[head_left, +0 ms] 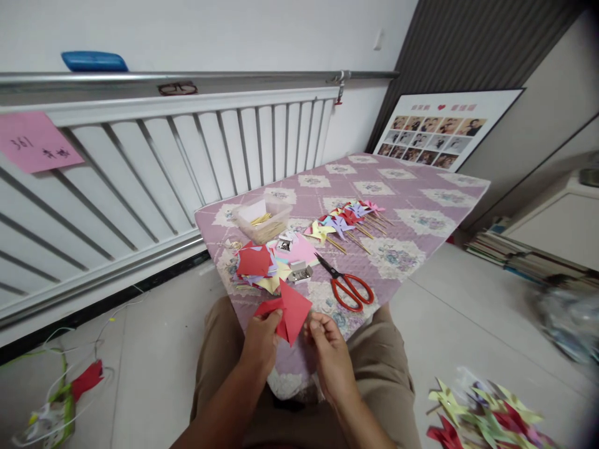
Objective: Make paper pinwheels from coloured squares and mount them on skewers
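Scissors point(336, 273) lie flat on the desk point(435, 237), blades pointing away & L, handles toward the wearer.

L hand point(262, 333): L of the scissors & closer to the body. Forearm slants up & inward, thumb on top, fingers curled under, pinching red paper point(296, 310) by its L part. Paper's held nr the desk's close end, L of & a bit nearer than the scissors, one pt up, another down.

R hand point(330, 346): just below the scissors' handles, slightly L. Forearm angles up & L, fingers curled in, thumb tip close to index tip, right beside the paper's R corner; can't tell if it's touching or gripping anything.

Paper stack point(254, 259) is L of the scissors; plastic box point(276, 232) w/ sticks beyond & L; pinwheels point(352, 216) on sticks directly beyond.
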Demonstrator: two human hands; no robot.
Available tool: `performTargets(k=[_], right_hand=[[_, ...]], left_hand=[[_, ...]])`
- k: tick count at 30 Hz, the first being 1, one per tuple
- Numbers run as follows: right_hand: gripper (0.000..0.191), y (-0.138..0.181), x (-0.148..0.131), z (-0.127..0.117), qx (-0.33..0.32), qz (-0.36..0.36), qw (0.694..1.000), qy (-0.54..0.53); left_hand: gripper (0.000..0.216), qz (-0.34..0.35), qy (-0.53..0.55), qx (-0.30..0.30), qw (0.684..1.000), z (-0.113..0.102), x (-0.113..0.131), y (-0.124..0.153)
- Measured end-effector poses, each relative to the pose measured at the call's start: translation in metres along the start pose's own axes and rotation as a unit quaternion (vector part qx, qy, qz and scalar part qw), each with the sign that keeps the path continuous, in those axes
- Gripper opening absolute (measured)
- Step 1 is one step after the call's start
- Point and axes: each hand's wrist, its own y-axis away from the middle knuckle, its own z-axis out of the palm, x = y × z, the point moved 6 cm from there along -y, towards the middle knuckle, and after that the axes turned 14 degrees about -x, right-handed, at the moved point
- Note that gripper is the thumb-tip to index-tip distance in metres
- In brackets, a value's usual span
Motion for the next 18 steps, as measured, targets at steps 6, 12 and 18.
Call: performTargets(k=[6, 12, 18], right_hand=[[0.026, 0.003, -0.010, 0.004, -0.100, -0.091, 0.969, 0.206], [0.032, 0.011, -0.014, 0.018, -0.148, -0.123, 0.928, 0.319], [0.024, 0.005, -0.018, 0.021, -0.149, -0.093, 0.934, 0.311]], left_hand=[[0.019, -0.009, 0.033, 0.001, 0.999, -0.004, 0.012, -0.003], [0.014, -0.024, -0.005, -0.033, 0.999, 0.005, 0.019, 0.003], [0.019, -0.018, 0.007, -0.068, 0.998, 0.007, 0.014, 0.003]])
